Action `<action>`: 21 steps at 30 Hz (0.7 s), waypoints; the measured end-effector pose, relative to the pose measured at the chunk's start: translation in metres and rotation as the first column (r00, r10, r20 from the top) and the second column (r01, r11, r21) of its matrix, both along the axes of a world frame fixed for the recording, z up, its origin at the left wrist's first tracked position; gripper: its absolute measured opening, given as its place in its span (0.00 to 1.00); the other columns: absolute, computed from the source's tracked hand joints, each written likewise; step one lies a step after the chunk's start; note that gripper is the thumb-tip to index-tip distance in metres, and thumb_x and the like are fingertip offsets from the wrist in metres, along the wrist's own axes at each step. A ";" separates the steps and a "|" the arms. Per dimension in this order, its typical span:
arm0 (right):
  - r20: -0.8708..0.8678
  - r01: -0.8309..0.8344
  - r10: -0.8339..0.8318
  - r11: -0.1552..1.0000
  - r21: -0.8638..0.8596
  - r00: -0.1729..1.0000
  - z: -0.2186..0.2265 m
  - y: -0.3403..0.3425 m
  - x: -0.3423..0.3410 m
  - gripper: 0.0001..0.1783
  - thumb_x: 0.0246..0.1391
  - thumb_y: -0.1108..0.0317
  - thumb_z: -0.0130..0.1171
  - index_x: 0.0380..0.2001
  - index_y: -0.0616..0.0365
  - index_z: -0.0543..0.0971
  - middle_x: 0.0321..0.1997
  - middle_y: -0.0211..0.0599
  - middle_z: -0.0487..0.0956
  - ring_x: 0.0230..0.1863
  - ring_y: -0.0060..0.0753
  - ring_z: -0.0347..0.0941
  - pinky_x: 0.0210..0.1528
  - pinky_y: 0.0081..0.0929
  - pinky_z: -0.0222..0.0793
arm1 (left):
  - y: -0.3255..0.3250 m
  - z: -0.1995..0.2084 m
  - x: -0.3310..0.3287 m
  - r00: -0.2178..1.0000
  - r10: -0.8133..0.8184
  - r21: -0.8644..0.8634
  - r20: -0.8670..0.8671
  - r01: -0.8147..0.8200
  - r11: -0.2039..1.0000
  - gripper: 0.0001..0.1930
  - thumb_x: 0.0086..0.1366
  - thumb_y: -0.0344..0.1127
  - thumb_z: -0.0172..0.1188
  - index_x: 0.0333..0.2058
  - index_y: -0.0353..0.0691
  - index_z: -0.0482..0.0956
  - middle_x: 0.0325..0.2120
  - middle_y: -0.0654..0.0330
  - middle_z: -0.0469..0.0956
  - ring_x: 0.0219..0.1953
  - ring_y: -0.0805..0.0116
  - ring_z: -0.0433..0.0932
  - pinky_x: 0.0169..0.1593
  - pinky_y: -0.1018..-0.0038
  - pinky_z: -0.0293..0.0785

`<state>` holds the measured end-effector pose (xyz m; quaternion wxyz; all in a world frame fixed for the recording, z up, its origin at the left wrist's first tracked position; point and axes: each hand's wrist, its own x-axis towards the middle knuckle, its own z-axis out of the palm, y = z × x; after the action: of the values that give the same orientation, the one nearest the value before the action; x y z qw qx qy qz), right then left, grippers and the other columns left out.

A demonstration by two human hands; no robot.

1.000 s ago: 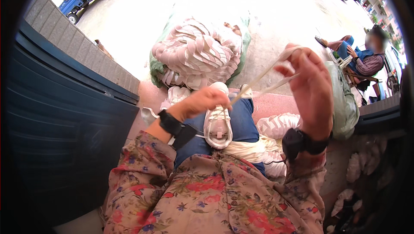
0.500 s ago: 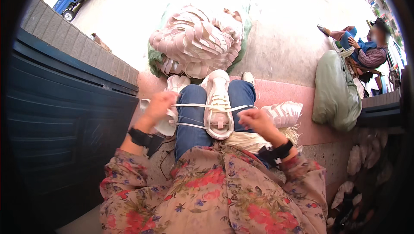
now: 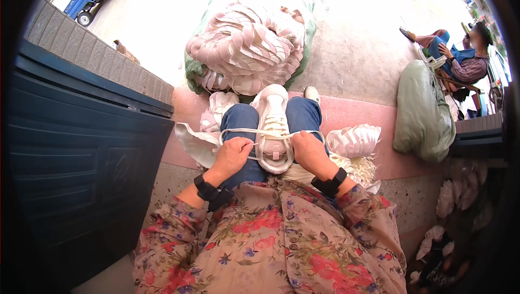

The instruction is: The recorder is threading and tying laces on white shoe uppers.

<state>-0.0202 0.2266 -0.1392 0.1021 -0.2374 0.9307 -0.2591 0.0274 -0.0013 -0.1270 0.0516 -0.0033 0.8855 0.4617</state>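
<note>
A pale pink and white sneaker [image 3: 269, 108] rests between my thighs, its toe pointing away and its heel opening near my lap. Cream shoelace [image 3: 238, 130] runs through its eyelets and loops out to both sides. My left hand [image 3: 234, 154] is closed on a lace end just left of the heel opening. On the other side my right hand [image 3: 311, 153] pinches the lace close to the shoe's collar. Its fingertips are partly hidden by the back of the hand.
Stacked shoe uppers [image 3: 244, 50] fill a green sack ahead. More pale shoe parts [image 3: 197, 145] lie by my left leg, and uppers [image 3: 355, 141] with loose laces [image 3: 357, 168] by my right. A full green sack [image 3: 422, 112] stands right, near a seated person [image 3: 460, 61]. A dark blue door [image 3: 86, 169] borders the left.
Both hands have come inward from wide apart to the sides of the sneaker. The lace, stretched out sideways before, now curves in slack loops.
</note>
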 end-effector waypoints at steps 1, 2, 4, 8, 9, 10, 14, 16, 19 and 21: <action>-0.059 -0.036 0.039 0.998 0.047 0.998 0.002 -0.002 0.000 0.05 0.45 0.71 0.47 0.23 0.61 0.72 0.26 0.45 0.72 0.32 0.46 0.70 0.33 0.42 0.66 | 0.000 -0.003 0.001 0.999 -0.004 -0.059 -0.052 0.001 0.998 0.08 0.57 0.33 0.52 0.29 0.34 0.77 0.23 0.53 0.75 0.29 0.53 0.73 0.34 0.65 0.68; -0.055 -0.037 0.040 0.998 0.047 0.998 0.003 -0.004 -0.001 0.05 0.45 0.71 0.47 0.23 0.61 0.72 0.26 0.45 0.72 0.32 0.46 0.70 0.33 0.42 0.66 | 0.001 -0.007 0.001 0.999 -0.003 -0.059 -0.049 0.000 0.998 0.08 0.57 0.33 0.52 0.29 0.34 0.77 0.23 0.53 0.75 0.29 0.53 0.73 0.34 0.65 0.68; -0.158 -0.065 0.091 0.985 0.160 0.983 0.009 -0.009 -0.002 0.05 0.42 0.71 0.48 0.22 0.60 0.72 0.25 0.43 0.72 0.31 0.43 0.70 0.32 0.39 0.66 | 0.004 -0.007 0.002 0.993 -0.025 -0.203 -0.112 0.002 0.979 0.07 0.57 0.33 0.52 0.27 0.36 0.76 0.24 0.54 0.73 0.31 0.54 0.71 0.35 0.62 0.67; -0.188 -0.101 0.148 0.966 0.237 0.971 0.010 -0.011 -0.011 0.05 0.42 0.70 0.48 0.22 0.59 0.72 0.25 0.42 0.72 0.29 0.41 0.71 0.31 0.37 0.66 | 0.008 -0.009 -0.003 0.986 -0.039 -0.276 -0.164 -0.007 0.961 0.06 0.56 0.33 0.52 0.26 0.38 0.74 0.25 0.55 0.73 0.32 0.54 0.70 0.36 0.62 0.68; -0.152 -0.138 0.178 0.961 0.240 0.972 0.011 -0.008 -0.014 0.05 0.42 0.70 0.48 0.22 0.59 0.73 0.24 0.42 0.73 0.29 0.42 0.72 0.31 0.38 0.66 | 0.008 -0.009 -0.005 0.985 -0.049 -0.286 -0.167 -0.001 0.958 0.06 0.56 0.33 0.51 0.25 0.37 0.74 0.25 0.54 0.73 0.32 0.54 0.70 0.36 0.62 0.68; -0.117 -0.174 0.207 0.954 0.243 0.971 0.012 -0.005 -0.017 0.05 0.43 0.70 0.48 0.21 0.59 0.73 0.24 0.41 0.73 0.28 0.42 0.72 0.31 0.38 0.66 | 0.008 -0.009 -0.006 0.984 -0.059 -0.295 -0.170 0.006 0.955 0.06 0.56 0.32 0.51 0.25 0.37 0.74 0.25 0.54 0.73 0.32 0.54 0.70 0.36 0.62 0.68; -0.117 -0.171 0.196 0.966 0.196 0.974 0.011 -0.005 -0.012 0.05 0.42 0.70 0.48 0.20 0.60 0.72 0.24 0.43 0.73 0.28 0.44 0.72 0.30 0.39 0.66 | 0.011 -0.007 -0.005 0.983 -0.053 -0.317 -0.174 -0.005 0.949 0.04 0.55 0.31 0.53 0.25 0.37 0.74 0.25 0.54 0.74 0.32 0.54 0.70 0.36 0.64 0.67; -0.085 -0.140 0.158 0.974 0.179 0.984 0.007 -0.005 -0.009 0.05 0.42 0.71 0.48 0.21 0.60 0.72 0.24 0.43 0.73 0.28 0.44 0.72 0.30 0.39 0.66 | 0.013 -0.002 -0.006 0.968 -0.124 -0.375 -0.216 0.035 0.926 0.05 0.55 0.30 0.50 0.24 0.36 0.72 0.24 0.53 0.73 0.32 0.53 0.70 0.36 0.63 0.68; -0.070 -0.109 0.119 0.986 0.130 0.990 0.000 -0.004 -0.005 0.05 0.41 0.71 0.48 0.21 0.61 0.72 0.24 0.44 0.72 0.27 0.46 0.71 0.29 0.38 0.66 | 0.014 -0.003 -0.007 0.960 -0.205 -0.438 -0.190 0.104 0.893 0.03 0.51 0.28 0.50 0.24 0.37 0.72 0.24 0.53 0.73 0.31 0.54 0.69 0.36 0.64 0.69; -0.088 -0.109 0.118 0.989 0.099 0.989 0.001 -0.004 -0.005 0.05 0.40 0.72 0.49 0.21 0.62 0.71 0.24 0.44 0.72 0.27 0.46 0.71 0.29 0.38 0.66 | 0.021 -0.001 -0.009 0.946 -0.261 -0.497 -0.193 0.135 0.857 0.03 0.51 0.29 0.51 0.24 0.38 0.73 0.23 0.55 0.73 0.31 0.55 0.69 0.35 0.64 0.68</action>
<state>-0.0248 0.2223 -0.1386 0.0838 -0.2970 0.9305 -0.1973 0.0186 0.0198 -0.1279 -0.0168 0.1348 0.9664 0.2181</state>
